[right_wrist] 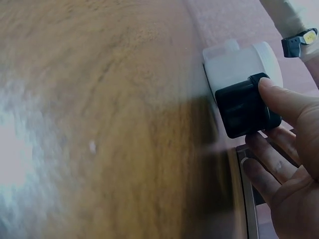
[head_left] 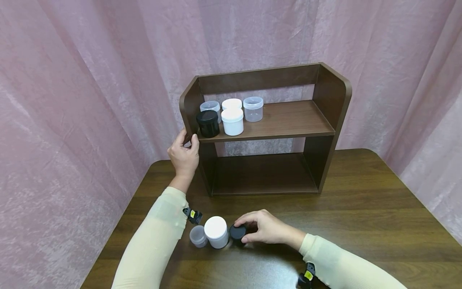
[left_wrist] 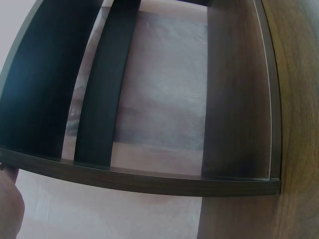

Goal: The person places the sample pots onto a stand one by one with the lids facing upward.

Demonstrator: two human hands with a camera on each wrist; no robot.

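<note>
My right hand (head_left: 249, 229) pinches a small black jar (head_left: 236, 233) that stands on the wooden table (head_left: 361, 224) near its front edge. The right wrist view shows the fingers (right_wrist: 281, 97) curled over this black jar (right_wrist: 244, 107), with a white jar (right_wrist: 239, 64) just behind it. Left of the black jar stand that white jar (head_left: 216, 232) and a small clear jar (head_left: 198, 236). My left hand (head_left: 185, 146) grips the left side panel of a dark brown shelf unit (head_left: 325, 88). In the left wrist view only the shelf's edge (left_wrist: 149, 179) and a bit of the hand (left_wrist: 10, 199) show.
On the upper shelf's left part stand a black jar (head_left: 207, 123), two white jars (head_left: 232, 121) and two clear jars (head_left: 253, 108). The shelf's right part and lower bay hold nothing. A pink curtain (head_left: 90, 80) hangs behind the table.
</note>
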